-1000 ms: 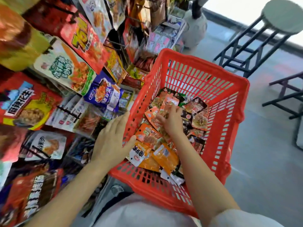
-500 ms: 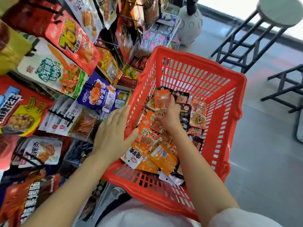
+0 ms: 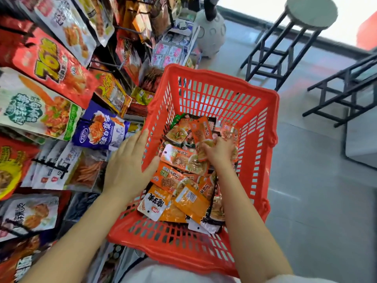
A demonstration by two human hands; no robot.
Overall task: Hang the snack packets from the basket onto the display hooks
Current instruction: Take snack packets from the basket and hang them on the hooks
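Snack packets (image 3: 183, 180), mostly orange, lie in a loose pile on the floor of the red basket (image 3: 263, 160), center of frame. Right hand (image 3: 219, 152) is down inside the basket, fingers curled round one orange packet (image 3: 202, 132) that stands tilted up above the pile; fingertips mostly hidden under the packet. Left hand (image 3: 126, 166) sits on the basket's left wall, fingers straight and together along the outside, thumb hooked over the rim on the inside, nothing else in it. A white-and-orange packet (image 3: 153, 205) lies at the near left of the pile, just below the left thumb. Display hooks (image 3: 102, 64) with hanging bags fill the left side of frame: a blue-purple bag (image 3: 100, 129) just left of the basket, a red bag (image 3: 51, 66) in the upper left. Black-legged stool (image 3: 306, 11) stands upper right on grey floor, well apart from the basket.
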